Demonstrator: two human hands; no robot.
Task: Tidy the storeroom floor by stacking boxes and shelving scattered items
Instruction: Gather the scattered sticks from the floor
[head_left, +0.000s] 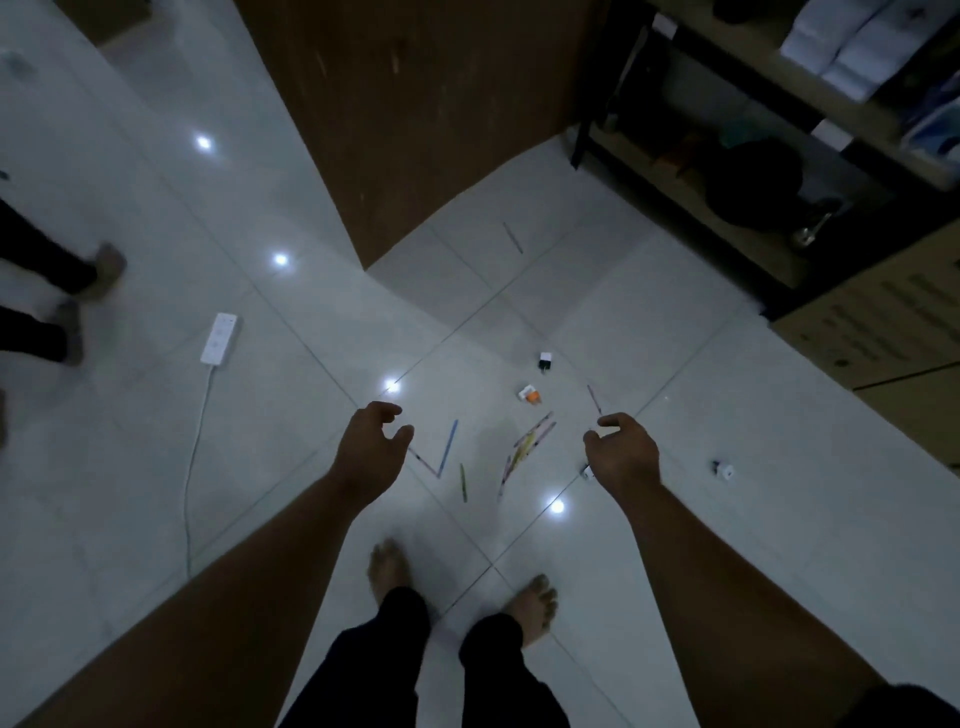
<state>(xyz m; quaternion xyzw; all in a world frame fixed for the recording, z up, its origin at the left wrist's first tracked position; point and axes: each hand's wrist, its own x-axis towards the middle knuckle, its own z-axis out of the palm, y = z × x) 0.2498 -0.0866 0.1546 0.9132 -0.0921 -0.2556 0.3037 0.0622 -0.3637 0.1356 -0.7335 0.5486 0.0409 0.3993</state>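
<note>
1. At the far left edge we see another person's dark-trousered legs (47, 291) standing on the pale glossy tiled floor (130, 467).
2. Right of them lies a white oblong power strip (219, 338), its white cable (189, 467) trailing toward us across the tiles.
3. Our left hand (371, 447) hangs above the floor with its grip apart, fingers loosely curled round nothing.
4. Just beside that hand, a thin pink stick (425, 464) and a light blue pen (449, 447) lie on the floor, meeting in a V. A slim green pen (463, 483) lies near them.
5. Below, between our forearms, our bare feet (387, 566) stand on the tiles.
6. Between our hands lies a loose bundle of multicoloured pens (527, 447), set diagonally. Beyond it sit a small white and orange block (530, 393) and, farther off, a small black and white cube (545, 359).
7. Behind these stands a tall brown wooden panel (415, 104).
8. Our right hand (621, 452) also hangs with its grip apart, holding nothing. A thin pinkish stick (594, 399) lies on the floor just beyond its fingertips.
9. To its right a small white and black object (723, 470) rests on the floor, too blurred for us to identify.
10. At the far right a black metal shelf unit (584, 104) carries white wrapped packs (841, 47) on an upper level. A brown cardboard box (883, 322) stands on the floor beside it.
</note>
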